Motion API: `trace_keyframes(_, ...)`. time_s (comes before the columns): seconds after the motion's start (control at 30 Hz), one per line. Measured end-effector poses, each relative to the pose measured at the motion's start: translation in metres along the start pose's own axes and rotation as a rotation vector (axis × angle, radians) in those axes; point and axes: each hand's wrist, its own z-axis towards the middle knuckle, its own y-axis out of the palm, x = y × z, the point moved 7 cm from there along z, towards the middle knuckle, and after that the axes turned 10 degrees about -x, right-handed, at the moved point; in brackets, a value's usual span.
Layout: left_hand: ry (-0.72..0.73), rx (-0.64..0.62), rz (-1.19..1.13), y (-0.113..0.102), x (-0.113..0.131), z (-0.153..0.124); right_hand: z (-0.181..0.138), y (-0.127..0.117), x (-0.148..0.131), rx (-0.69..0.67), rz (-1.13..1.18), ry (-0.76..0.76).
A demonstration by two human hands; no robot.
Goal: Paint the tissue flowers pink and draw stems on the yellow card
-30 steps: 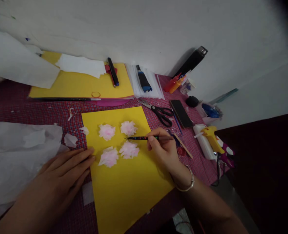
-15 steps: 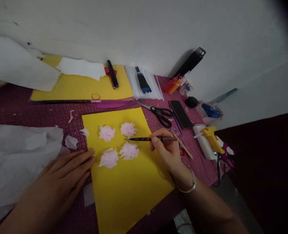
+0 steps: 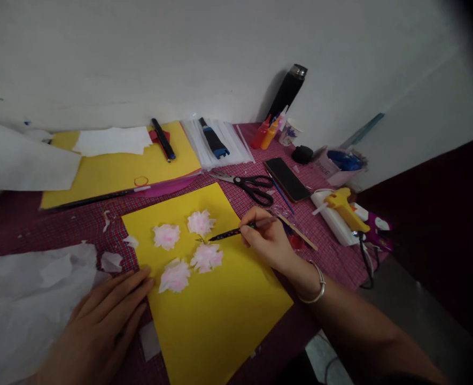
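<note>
Closed off by a pale wall [image 3: 148, 59], the tabletop [image 3: 336, 262] is overlaid by a yellow sheet [image 3: 220, 326], its near end cut off. Left of the sheet, tissue [image 3: 28, 315] is partly hidden by the flat-laid left hand [image 3: 110, 315]; beyond the sheet's right edge, scissors [image 3: 252, 187] are placed. Pink flowers [image 3: 207, 257] are set on its far half, the near half left bare; beside them, a pen [image 3: 229, 233] is pinched in the right hand's grip [image 3: 271, 243], tip contact unclear.

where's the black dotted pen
In the head view, just below centre, the right hand holds the pen, its tip between two pink-white flowers on yellow paper.
</note>
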Motion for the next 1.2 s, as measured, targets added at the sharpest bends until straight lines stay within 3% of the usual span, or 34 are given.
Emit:
trace_keyframes(0.8,0.02,0.031,0.035,-0.01,-0.001,0.003,0.004,0.012,0.003,-0.072,0.063,-0.003)
trace_keyframes(1.2,0.043,0.016,0.043,-0.004,-0.002,0.0,0.006,0.007,0.008,-0.012,0.045,0.045)
